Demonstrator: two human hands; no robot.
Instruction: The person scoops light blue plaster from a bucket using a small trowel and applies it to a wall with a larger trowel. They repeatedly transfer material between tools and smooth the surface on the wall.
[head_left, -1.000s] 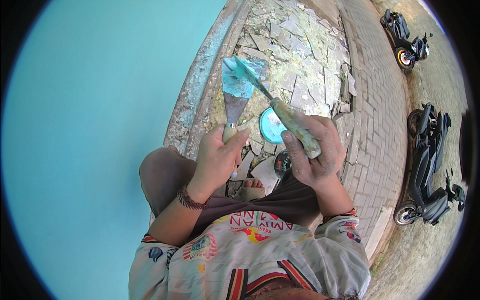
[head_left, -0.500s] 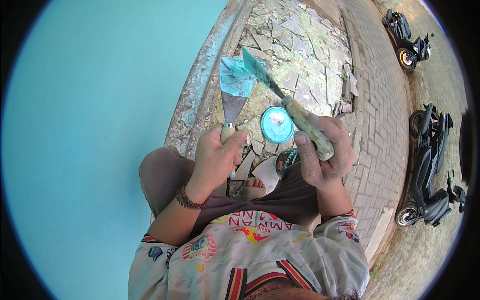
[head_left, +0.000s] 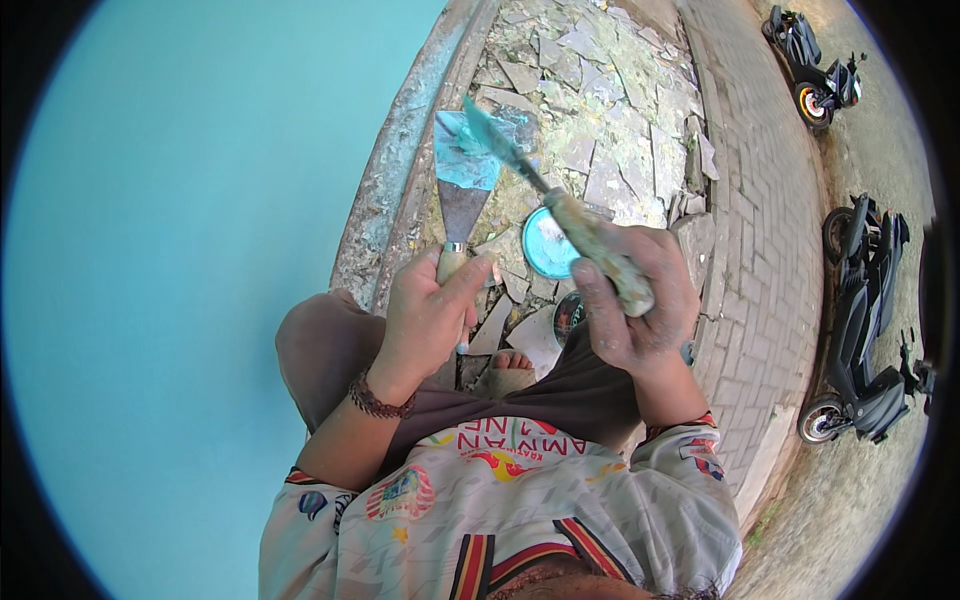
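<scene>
My left hand is closed round the wooden handle of a wide putty knife, its blade pointing away from me and coated with turquoise paste. In my right hand is a second putty knife with a paint-crusted handle, angled up to the left. Its turquoise-smeared blade overlaps the wide blade's right edge; whether they touch I cannot tell. Beyond my right fingers lies a round turquoise lid with whitish material on it, partly hidden by the handle. A dark can shows beside my right knee, mostly covered.
A turquoise wall rises on my left, with a rough ledge at its foot. Broken stone paving spreads ahead. Brick pavement runs along the right, and two dark motor scooters stand beyond it.
My right hand and its putty knife have moved slightly left, bringing the blade further over the wide one and covering more of the lid. My left hand has barely shifted.
</scene>
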